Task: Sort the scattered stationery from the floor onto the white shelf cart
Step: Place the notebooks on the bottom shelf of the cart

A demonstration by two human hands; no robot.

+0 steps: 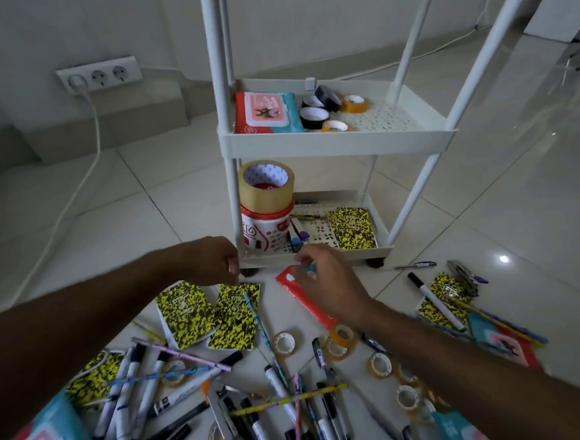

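Stationery covers the floor nearest us: markers (177,396), pens, clear tape rolls (284,343) and yellow-speckled notebooks (185,313). Left hand (212,259) hangs above the notebooks, fingers curled, whether it pinches anything I cannot tell. Right hand (324,286) hovers over a red packet (302,299), fingers loosely bent. Beyond, the white shelf cart (338,141) holds tape, wipes, one notebook; labels unreadable.

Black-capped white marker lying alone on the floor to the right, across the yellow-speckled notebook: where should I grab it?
Pinch the white barrel of the black-capped white marker mid-length from above, fingers across its sides. It lies flat and diagonal over the yellow-speckled notebook, with its barrel exposed.
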